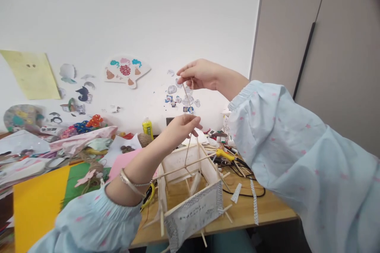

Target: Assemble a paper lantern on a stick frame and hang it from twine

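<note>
A thin brown string (pixel 187 97) runs up from a stick frame covered with white paper (pixel 194 209). My right hand (pixel 202 74) is raised in front of the wall, with its thumb and fingers pinched on the string's upper part. Lower down, my left hand (pixel 184 128) has its fingers closed around the string above the frame. Between the two hands the string looks taut. Its lower end meets a wooden stick (pixel 204 158) laid across the frame's open top. The frame stands at the table's front edge, with stick ends poking out at its corners.
Yellow-handled glue gun (pixel 225 154) and black cable (pixel 252 195) lie right of the frame, near patterned paper strips (pixel 254 201). Yellow card (pixel 40 205), twine (pixel 94 166), and a yellow bottle (pixel 147 127) are at left and back. Yellow-handled scissors (pixel 148 197) lie beside the frame.
</note>
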A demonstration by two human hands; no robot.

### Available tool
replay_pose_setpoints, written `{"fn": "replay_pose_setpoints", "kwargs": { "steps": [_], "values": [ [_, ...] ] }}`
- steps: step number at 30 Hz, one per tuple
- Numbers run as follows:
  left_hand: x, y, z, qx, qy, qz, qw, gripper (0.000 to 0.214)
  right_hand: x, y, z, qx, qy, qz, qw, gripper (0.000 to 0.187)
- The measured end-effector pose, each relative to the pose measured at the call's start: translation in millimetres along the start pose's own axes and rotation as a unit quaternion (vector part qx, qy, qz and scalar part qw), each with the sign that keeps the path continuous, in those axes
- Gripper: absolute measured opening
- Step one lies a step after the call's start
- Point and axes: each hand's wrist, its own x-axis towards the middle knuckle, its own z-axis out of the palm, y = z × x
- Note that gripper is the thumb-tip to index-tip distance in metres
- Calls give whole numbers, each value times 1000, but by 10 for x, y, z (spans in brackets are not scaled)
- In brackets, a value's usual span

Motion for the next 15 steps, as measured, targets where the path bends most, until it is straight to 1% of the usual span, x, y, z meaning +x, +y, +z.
{"fn": "replay_pose_setpoints", "kwargs": {
  "steps": [4, 7, 8, 10, 12, 14, 15],
  "values": [
    [196, -36, 32, -19, 17, -23, 999, 34, -12, -28, -27, 7, 27, -24, 999, 19],
    [268, -88, -12, 1, 59, -25, 998, 31, 46, 15, -77, 28, 32, -44, 998, 17],
    [276, -89, -36, 10, 84, -23, 996, 33, 65, 25, -87, 34, 30, -54, 998, 16],
    [270, -61, -85, 24, 146, -17, 989, 48, 88, 27, -96, 42, 23, -71, 996, 14],
    [243, -2, -131, 37, 215, 2, 976, 58, 95, 5, -95, 51, 20, -85, 995, 13],
    [206, 68, -166, 53, 269, 32, 961, 57, 93, -28, -96, 64, 19, -105, 992, 14],
    [189, 101, -180, 57, 282, 46, 957, 54, 92, -45, -98, 68, 19, -114, 991, 16]
  ]
}}
